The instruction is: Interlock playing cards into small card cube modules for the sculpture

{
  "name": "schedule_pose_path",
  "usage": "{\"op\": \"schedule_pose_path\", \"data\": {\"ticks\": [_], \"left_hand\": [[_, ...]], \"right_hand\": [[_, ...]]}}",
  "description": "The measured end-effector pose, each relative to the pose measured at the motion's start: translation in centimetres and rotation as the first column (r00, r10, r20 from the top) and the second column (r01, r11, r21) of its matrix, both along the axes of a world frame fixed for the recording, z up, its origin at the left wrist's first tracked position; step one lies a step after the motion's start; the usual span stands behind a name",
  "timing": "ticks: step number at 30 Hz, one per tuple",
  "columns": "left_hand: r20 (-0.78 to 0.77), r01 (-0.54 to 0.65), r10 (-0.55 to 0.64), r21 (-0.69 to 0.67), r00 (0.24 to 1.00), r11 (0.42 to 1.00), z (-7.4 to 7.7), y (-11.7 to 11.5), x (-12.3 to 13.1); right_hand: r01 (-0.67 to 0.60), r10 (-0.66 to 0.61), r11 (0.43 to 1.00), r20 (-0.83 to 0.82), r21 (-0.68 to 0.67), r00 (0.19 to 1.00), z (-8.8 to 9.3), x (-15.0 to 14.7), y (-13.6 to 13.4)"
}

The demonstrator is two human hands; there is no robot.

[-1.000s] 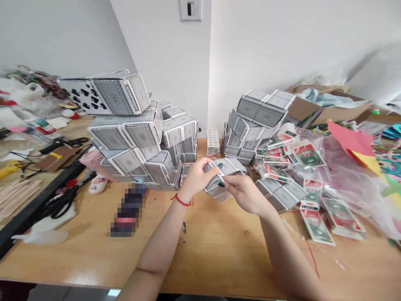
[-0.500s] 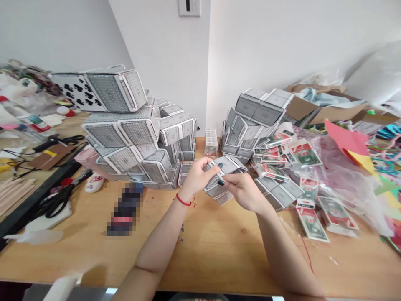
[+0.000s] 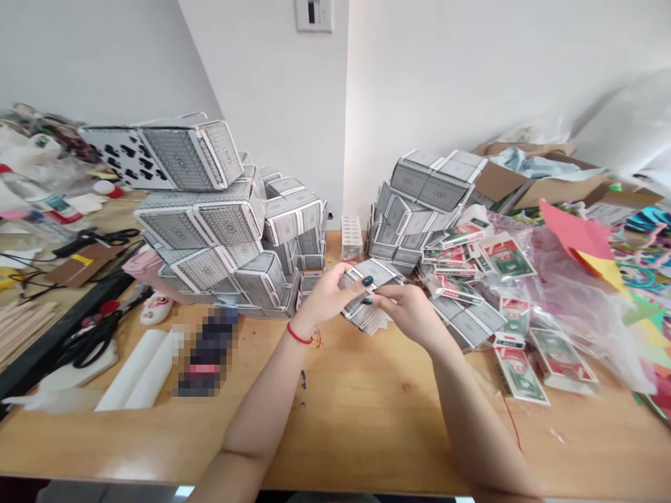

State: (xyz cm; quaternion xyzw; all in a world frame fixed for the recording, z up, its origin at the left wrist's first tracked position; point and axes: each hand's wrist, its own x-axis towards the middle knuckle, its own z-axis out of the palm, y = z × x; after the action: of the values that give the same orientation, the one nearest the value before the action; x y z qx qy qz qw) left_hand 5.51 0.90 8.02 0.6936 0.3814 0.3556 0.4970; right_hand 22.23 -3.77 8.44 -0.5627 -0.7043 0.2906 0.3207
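Observation:
A block folded from grey-backed playing cards (image 3: 367,318) is held above the table between my hands. My left hand (image 3: 330,297) closes on its left side, thumb pressed on top. With fingers bent against the block's right edge, my right hand (image 3: 412,314) grips it too; some of those fingertips are hidden. Just right of my right hand lies another grey card block (image 3: 469,321). Behind and to the left, several similar blocks form a tall stack (image 3: 231,216), with one block showing spades on top. A second stack (image 3: 433,181) rises behind my right hand.
Red-and-green playing card boxes (image 3: 521,374) are heaped on the right with clear plastic (image 3: 587,293). White paper (image 3: 133,370), a pixelated dark object (image 3: 207,353) and black scissors (image 3: 97,328) lie on the left. A cardboard box (image 3: 545,185) stands at the back right.
White paper now lies beside the pixelated object; earlier, something white was at the lower left table edge. My right fingers have shifted slightly on the card block, and the block has turned a little.

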Motion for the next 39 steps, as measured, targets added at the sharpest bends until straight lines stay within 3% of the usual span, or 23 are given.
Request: {"op": "schedule_pose_path", "data": {"ticks": [4,7,12,16,20,23,27,30,33,39], "left_hand": [[-0.084,0.127,-0.129,-0.028,0.988,0.992,0.7,-0.4,-0.6],[-0.207,0.080,-0.071,0.036,0.976,0.996,0.9,-0.6,-0.7],[-0.280,0.035,0.017,0.179,0.960,0.983,1.3,-1.1,-0.6],[-0.290,0.105,-0.037,0.223,0.956,0.969,2.1,-1.6,-0.8],[-0.335,0.146,-0.064,0.227,0.940,0.963,2.5,-1.9,-0.9],[-0.293,0.128,-0.063,0.209,0.954,0.970,2.2,-1.8,-0.7],[-0.205,0.064,-0.031,0.157,0.978,0.986,1.3,-1.1,-0.6],[-0.153,0.036,-0.017,0.124,0.988,0.992,0.7,-0.5,-0.7],[-0.124,0.026,-0.015,0.087,0.992,0.996,0.4,-0.2,-0.8],[-0.069,0.015,-0.012,0.040,0.998,0.999,0.4,-0.1,-0.9]], "right_hand": [[0.018,-0.017,0.992,-0.011,0.124,1.000,-0.5,0.1,0.3],[0.001,0.002,0.993,-0.019,0.117,1.000,-0.7,0.1,0.5],[-0.125,0.111,0.989,-0.152,-0.082,0.982,-0.3,0.7,0.6],[-0.320,0.209,0.913,-0.384,-0.251,0.899,-0.1,1.4,0.8],[-0.442,0.272,0.845,-0.469,-0.300,0.840,-0.6,1.7,0.9],[-0.370,0.209,0.887,-0.475,-0.276,0.855,-0.8,1.6,0.9],[-0.101,-0.003,0.975,-0.467,-0.197,0.884,-0.7,1.4,1.0],[0.059,-0.126,0.985,-0.434,-0.164,0.892,-0.5,1.1,1.0],[0.105,-0.165,0.982,-0.428,-0.160,0.889,-0.5,0.9,1.0],[0.074,-0.134,0.986,-0.431,-0.152,0.892,-0.3,0.9,0.9]]}}
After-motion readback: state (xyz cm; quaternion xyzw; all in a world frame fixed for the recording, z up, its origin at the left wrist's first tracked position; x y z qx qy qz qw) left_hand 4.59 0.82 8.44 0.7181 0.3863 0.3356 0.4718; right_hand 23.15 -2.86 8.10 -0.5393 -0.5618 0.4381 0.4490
